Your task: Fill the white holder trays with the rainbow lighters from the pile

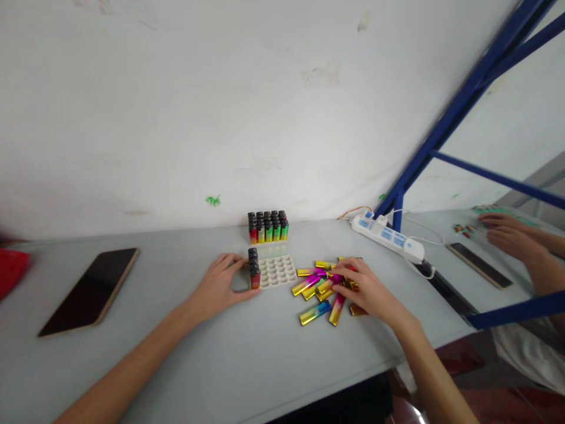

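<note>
My left hand (223, 282) curls round the left end of a white tray (277, 271) with rows of round holes, thumb at the front corner and fingers at the back. One column of dark red lighters (255, 271) with black tops stands upright at that end; its other visible holes are bare. My right hand (359, 288) is over a loose pile of shiny lighter cases (306, 285) in gold, pink, green and blue. Its thumb and fingers close on a gold-and-pink case (326, 285), partly hidden by the fingers.
Behind the tray stands a full block of coloured lighters (268, 228). A phone (90, 291) lies at left, near a red item (12, 270). A power strip (388, 235) with cables and a blue metal frame (399, 182) bound the right side. Beyond it are another person's hands (512, 235).
</note>
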Demonstrator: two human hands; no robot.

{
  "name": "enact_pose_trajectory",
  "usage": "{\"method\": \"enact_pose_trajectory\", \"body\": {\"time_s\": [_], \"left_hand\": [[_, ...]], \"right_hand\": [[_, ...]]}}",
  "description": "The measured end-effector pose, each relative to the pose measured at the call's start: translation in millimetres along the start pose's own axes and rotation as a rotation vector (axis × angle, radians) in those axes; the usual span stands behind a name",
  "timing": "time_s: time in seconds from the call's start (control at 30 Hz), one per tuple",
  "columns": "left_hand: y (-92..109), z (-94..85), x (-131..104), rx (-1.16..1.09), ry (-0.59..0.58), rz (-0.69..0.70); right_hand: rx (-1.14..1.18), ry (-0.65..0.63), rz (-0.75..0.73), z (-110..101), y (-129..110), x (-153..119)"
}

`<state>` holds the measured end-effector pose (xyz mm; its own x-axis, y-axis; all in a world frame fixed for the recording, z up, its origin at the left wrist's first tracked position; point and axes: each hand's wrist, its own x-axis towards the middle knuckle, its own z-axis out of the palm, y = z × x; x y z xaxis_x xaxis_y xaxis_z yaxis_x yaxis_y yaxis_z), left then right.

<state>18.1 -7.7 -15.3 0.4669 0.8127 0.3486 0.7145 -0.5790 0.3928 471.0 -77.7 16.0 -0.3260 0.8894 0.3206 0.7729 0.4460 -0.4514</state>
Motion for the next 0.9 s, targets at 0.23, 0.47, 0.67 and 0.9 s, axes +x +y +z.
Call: {"method": "enact_pose_trajectory", "body": {"time_s": [0.23, 0.47, 0.67, 0.9], "left_hand": [[-5.6, -16.7, -0.8, -0.055, -0.056, 0.047], [-5.3, -31.3, -5.3, -0.047, -0.157, 0.084], [8.6, -23.3, -10.0, -0.047, -0.154, 0.071], [33.2, 4.6, -0.1, -0.017, -0.069, -0.01]], "right_hand": [[0.19, 0.023, 0.101, -5.7, -1.1, 7.5], [0.503, 0.267, 0.295, 2.6, -23.1, 28.4], [0.826, 0.399, 0.419, 21.8, -40.2, 53.3], [1.169, 0.259, 0.329, 32.4, -70.7, 103.4]]}}
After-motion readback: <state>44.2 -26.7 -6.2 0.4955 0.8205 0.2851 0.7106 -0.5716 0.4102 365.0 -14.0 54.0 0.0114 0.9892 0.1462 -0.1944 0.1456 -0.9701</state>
